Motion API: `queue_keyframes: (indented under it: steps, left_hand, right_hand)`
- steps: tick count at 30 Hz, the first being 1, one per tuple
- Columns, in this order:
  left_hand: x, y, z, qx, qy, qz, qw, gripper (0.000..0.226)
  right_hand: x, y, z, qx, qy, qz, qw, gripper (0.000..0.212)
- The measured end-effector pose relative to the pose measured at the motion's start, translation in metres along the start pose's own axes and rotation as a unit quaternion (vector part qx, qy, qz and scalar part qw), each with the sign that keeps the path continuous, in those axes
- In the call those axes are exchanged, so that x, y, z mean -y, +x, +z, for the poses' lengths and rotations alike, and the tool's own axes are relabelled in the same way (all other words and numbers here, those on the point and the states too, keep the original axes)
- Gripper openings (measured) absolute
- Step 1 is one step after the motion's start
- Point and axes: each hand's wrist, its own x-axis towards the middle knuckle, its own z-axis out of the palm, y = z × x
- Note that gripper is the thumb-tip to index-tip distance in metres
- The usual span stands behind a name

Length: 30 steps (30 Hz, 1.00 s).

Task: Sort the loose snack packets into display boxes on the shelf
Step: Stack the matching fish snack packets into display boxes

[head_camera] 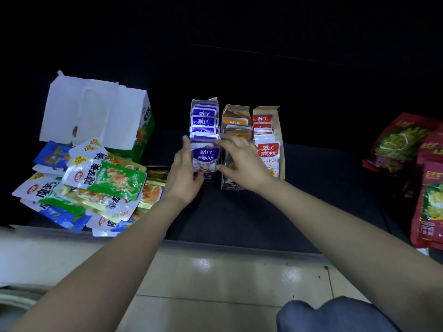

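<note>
The left grip [184,172] holds the front purple packet [206,157] from its left side: the fingers curl over the top left corner and the thumb is under the bottom edge. The right grip [242,161] reaches from the right, its fingers stretched to the top right corner of the same packet and the thumb just beside the right edge. Whether it really pinches the packet cannot be told.

The packet stands upright at the front of the purple box [215,101], which is filled with a row of the same packets. Just beside it to the right is the orange box [236,109], partly covered by the right grip, and next to that the red box [278,130] with its row of red packets. The three boxes stand side by side on the dark shelf [239,224].

To the left, a heap of loose packets [103,178], green, blue and white, lies near the shelf edge, with a large white and green carton [96,111] behind it. At the far right lie big red bags [402,144].
</note>
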Motion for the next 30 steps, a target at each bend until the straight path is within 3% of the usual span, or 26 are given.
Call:
queue_keyframes:
  steps: [4, 8, 11, 13, 16, 26, 30]
  left_hand:
    - [0.002, -0.002, 0.003, -0.010, -0.032, -0.077, 0.996, 0.098]
    - [0.003, 0.009, 0.003, 0.001, -0.141, -0.109, 0.984, 0.112]
    - [-0.005, 0.017, 0.009, 0.016, -0.230, -0.120, 0.966, 0.113]
    - [-0.007, 0.023, 0.014, 0.012, -0.256, -0.103, 0.961, 0.105]
    - [-0.007, 0.026, 0.026, -0.008, -0.270, -0.087, 0.959, 0.088]
    - [-0.019, 0.027, 0.062, -0.012, -0.174, -0.048, 0.984, 0.073]
    - [-0.040, 0.028, 0.087, 0.025, -0.162, -0.038, 0.986, 0.074]
  right_hand:
    - [-0.019, -0.029, -0.012, -0.071, -0.008, 0.055, 0.996, 0.083]
    - [-0.048, -0.052, -0.013, -0.006, -0.019, 0.207, 0.978, 0.112]
    - [-0.061, -0.054, -0.012, 0.018, 0.076, 0.272, 0.959, 0.115]
    - [-0.065, -0.050, -0.009, 0.019, 0.122, 0.278, 0.953, 0.114]
    - [-0.068, -0.048, -0.001, 0.033, 0.102, 0.266, 0.958, 0.111]
    - [-0.092, -0.077, 0.017, -0.028, 0.048, 0.256, 0.965, 0.103]
    - [-0.113, -0.098, 0.005, -0.045, 0.042, 0.282, 0.957, 0.103]
